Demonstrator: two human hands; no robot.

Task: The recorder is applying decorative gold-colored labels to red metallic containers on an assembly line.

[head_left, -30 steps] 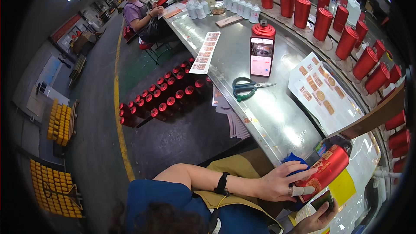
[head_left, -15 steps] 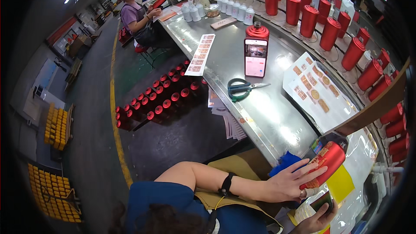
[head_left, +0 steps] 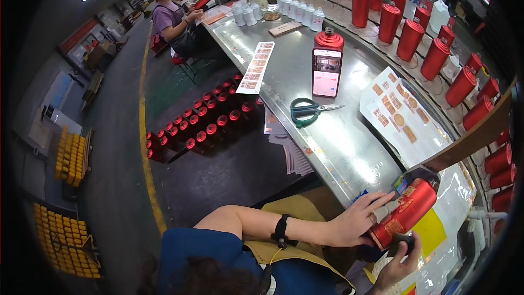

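Left hand (head_left: 357,221) is wrapped round the red canister (head_left: 405,214) at the near desk (head_left: 333,147) edge, right hand (head_left: 397,265) seems to pinch its base, hard to tell. Label could go on crooked if it rolls. Scissors (head_left: 311,111) and sticker sheets (head_left: 401,117) sit well apart, nothing blocking.

**Around the steel workbench**

A pair of green-handled scissors (head_left: 308,112) lies on the steel table (head_left: 338,147), near a phone (head_left: 326,72) propped upright against a small red can (head_left: 329,40). A sheet of round and square labels (head_left: 401,117) lies to the right, and a long label strip (head_left: 256,68) overhangs the table's left edge. Tall red canisters (head_left: 409,38) stand in a curved row behind, with white bottles (head_left: 297,13) farther back. Red cans (head_left: 199,128) lie grouped on the floor. Another person (head_left: 172,19) sits at the table's far end.
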